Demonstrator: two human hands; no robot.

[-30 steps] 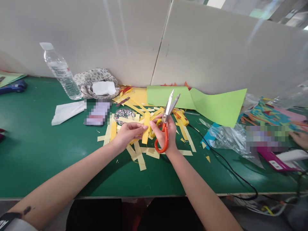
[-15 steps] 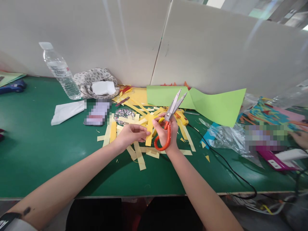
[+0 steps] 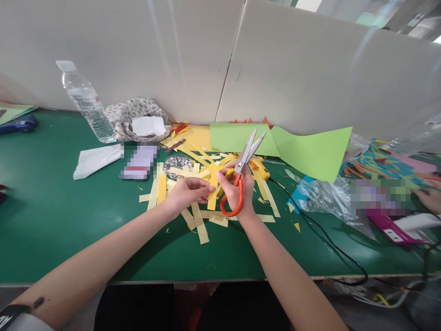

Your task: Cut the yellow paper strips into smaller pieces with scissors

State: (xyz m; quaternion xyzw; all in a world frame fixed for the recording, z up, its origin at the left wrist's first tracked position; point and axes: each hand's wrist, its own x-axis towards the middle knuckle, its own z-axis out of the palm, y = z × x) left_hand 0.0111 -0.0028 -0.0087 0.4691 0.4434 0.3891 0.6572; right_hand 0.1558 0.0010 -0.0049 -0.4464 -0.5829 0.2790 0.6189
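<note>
A yellow paper strip [image 3: 212, 197] is pinched at its left edge by my left hand [image 3: 189, 195], thumb and fingers pressed together. My right hand [image 3: 234, 189] has a pair of scissors [image 3: 240, 170] with red-orange handles in it, blades slightly apart and pointing up and away. The right thumb is close to the strip's upper part; whether it presses on the strip I cannot tell. Beneath and around both hands lie several yellow and pale cream paper strips [image 3: 200, 225]. A yellow glue gun [image 3: 261, 169], partly hidden behind my right hand, rests on the table with its black cord trailing right.
Green paper [image 3: 303, 151] leans at the wall. On the left are a water bottle [image 3: 87, 105], phone [image 3: 139, 162], cloth pouch [image 3: 138, 108] and white tissue [image 3: 96, 160]. A clear plastic bag [image 3: 330, 197] and another person's hand [image 3: 430, 198] are at the right.
The scissors and my right hand have shifted very slightly left. My left hand keeps its pinch on the yellow strip, almost unmoved.
</note>
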